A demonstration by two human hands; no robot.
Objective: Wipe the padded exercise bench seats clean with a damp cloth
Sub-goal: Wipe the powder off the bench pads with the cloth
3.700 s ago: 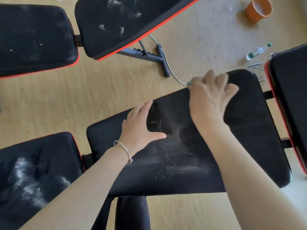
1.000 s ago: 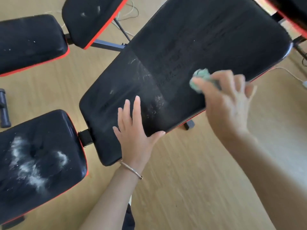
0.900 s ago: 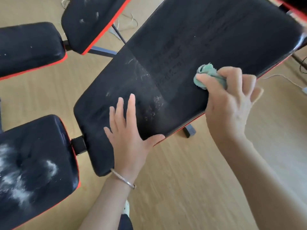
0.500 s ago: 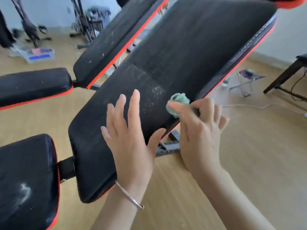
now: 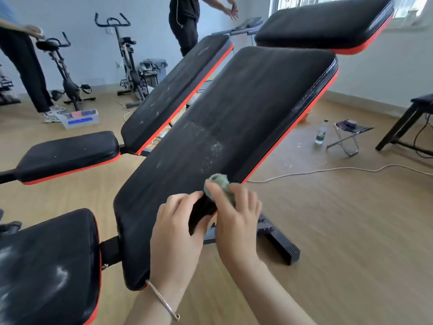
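A long black back pad [image 5: 234, 118] with red trim slopes up away from me, with white dust smears near its middle. My right hand [image 5: 236, 221] grips a bunched green cloth [image 5: 219, 181] against the pad's lower right edge. My left hand [image 5: 175, 233], with a bracelet on the wrist, curls its fingers over the pad just left of the cloth. A dusty seat pad [image 5: 46, 263] lies at the lower left.
A second bench with seat [image 5: 68, 153] and back pad [image 5: 178, 90] stands to the left, a third pad [image 5: 323, 26] above. Exercise bikes [image 5: 70, 73] and two people [image 5: 185, 22] are at the back. A bottle [image 5: 320, 132], folding stool [image 5: 349, 134] and cable [image 5: 328, 171] lie on the floor right.
My right hand has wiped the cloth down the pad toward its lower end, close to my left hand. My left fingers have curled. The view has tilted up to show the room.
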